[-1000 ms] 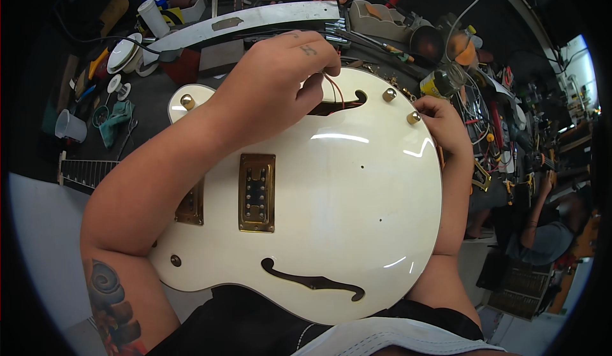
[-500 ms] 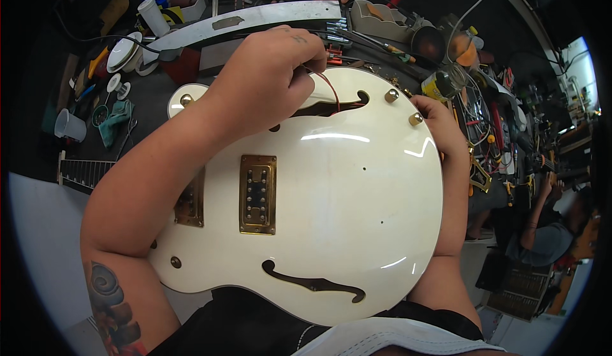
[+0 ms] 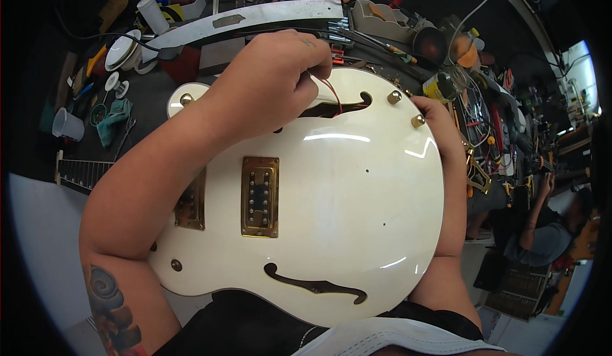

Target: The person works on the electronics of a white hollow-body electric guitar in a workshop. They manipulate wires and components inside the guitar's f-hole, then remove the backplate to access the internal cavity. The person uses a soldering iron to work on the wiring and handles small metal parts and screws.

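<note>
while over guitar (image 3: 338, 196), left hand (image 3: 280, 72) on wire (image 3: 336, 93)

guitar body (image 3: 331, 187): smooth, glossy | pickup surround (image 3: 274, 196): gold-toned metal | rag (image 3: 113, 120): matt cloth

You have open room over the middle of the white hollow-body guitar (image 3: 331, 190), right of its gold-framed pickups (image 3: 260, 196). Your left forearm (image 3: 153, 171) bars the upper left; red wires (image 3: 336, 96) cross the upper f-hole (image 3: 365, 98); two gold knobs (image 3: 417, 121) and a jar (image 3: 441, 87) crowd your right grip (image 3: 437, 123).
</note>
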The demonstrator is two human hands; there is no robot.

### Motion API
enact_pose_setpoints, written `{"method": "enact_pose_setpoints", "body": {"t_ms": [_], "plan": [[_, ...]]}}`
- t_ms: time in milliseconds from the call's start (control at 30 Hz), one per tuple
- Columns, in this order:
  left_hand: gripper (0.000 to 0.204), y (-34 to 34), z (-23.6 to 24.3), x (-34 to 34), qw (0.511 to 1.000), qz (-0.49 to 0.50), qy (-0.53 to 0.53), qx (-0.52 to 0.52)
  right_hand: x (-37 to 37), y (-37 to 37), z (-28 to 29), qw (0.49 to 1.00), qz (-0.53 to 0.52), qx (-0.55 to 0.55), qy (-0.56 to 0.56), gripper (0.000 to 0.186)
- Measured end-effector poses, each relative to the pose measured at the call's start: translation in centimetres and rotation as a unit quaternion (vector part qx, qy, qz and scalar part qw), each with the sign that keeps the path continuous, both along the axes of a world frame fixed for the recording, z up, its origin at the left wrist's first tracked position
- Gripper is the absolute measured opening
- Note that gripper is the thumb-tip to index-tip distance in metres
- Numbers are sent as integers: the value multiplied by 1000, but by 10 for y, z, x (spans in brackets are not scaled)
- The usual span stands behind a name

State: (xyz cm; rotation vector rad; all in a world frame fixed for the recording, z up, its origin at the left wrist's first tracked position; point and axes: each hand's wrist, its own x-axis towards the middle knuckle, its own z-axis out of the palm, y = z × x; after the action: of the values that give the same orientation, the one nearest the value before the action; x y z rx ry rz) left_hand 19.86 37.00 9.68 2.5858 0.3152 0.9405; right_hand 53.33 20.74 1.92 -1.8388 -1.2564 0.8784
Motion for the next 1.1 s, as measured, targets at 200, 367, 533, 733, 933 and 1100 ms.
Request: {"method": "enact_pose_setpoints", "body": {"t_ms": [200,367,533,733,933,1100], "plan": [[18,3,1,-1,1000,-5,-13,18,18,-6,-1,1000,-6,-9,-25,25],[19,2,12,-6,997,-50,-38,50,28,-7,-4,997,18,-9,-74,23],[18,-2,16,-11,994,-59,51,72,12,-5,-3,999,18,-20,-24,28],[16,14,16,-17,965,130,213,78,16,-3,0,998,26,-17,-50,31],[18,30,1,-20,932,179,285,135,13,-2,-2,999,28,-5,28,28],[21,18,9,-20,929,147,328,92,14,-3,-1,999,26,1,35,27]]}}
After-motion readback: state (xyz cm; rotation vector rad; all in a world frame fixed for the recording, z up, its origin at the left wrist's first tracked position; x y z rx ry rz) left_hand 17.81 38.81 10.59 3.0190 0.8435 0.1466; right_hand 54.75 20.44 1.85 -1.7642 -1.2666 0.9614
